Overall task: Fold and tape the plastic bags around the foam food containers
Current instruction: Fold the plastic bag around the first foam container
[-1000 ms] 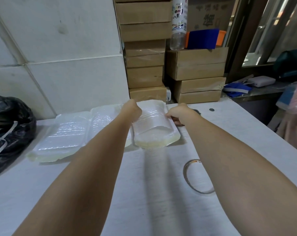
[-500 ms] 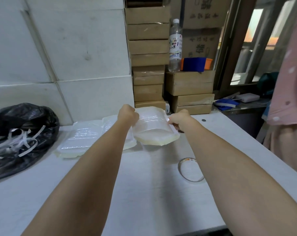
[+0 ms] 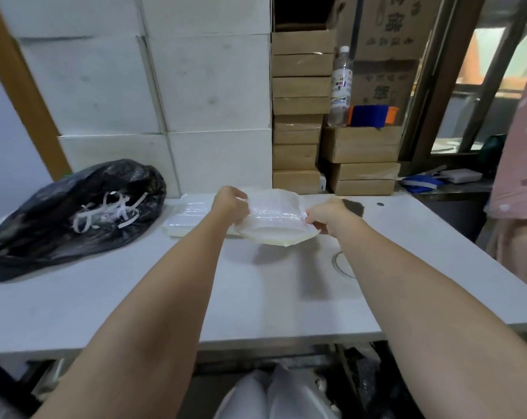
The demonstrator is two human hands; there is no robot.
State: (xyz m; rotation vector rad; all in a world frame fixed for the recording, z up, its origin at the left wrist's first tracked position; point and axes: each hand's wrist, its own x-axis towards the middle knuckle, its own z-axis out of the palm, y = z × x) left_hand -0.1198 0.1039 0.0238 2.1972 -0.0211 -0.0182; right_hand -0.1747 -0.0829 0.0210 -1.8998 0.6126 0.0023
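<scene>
A stack of foam food containers wrapped in a clear plastic bag (image 3: 274, 220) is held just above the white table (image 3: 105, 297), tilted toward me. My left hand (image 3: 230, 204) grips its left edge with curled fingers. My right hand (image 3: 325, 214) grips the right edge. Behind my left arm, more bagged foam containers (image 3: 189, 217) lie flat on the table near the wall. A clear tape roll (image 3: 342, 264) lies on the table, partly hidden under my right forearm.
A black rubbish bag (image 3: 71, 213) with white strips sits on the table's left. Cardboard boxes (image 3: 298, 116) are stacked at the back, with a water bottle (image 3: 341, 86) on top of some. A person in pink (image 3: 519, 164) stands at the right edge. White bags (image 3: 274, 397) lie below the table.
Both hands have lifted the bagged stack off the table and drawn it toward me. The view has pulled back and tilted, showing the table's front edge and the floor.
</scene>
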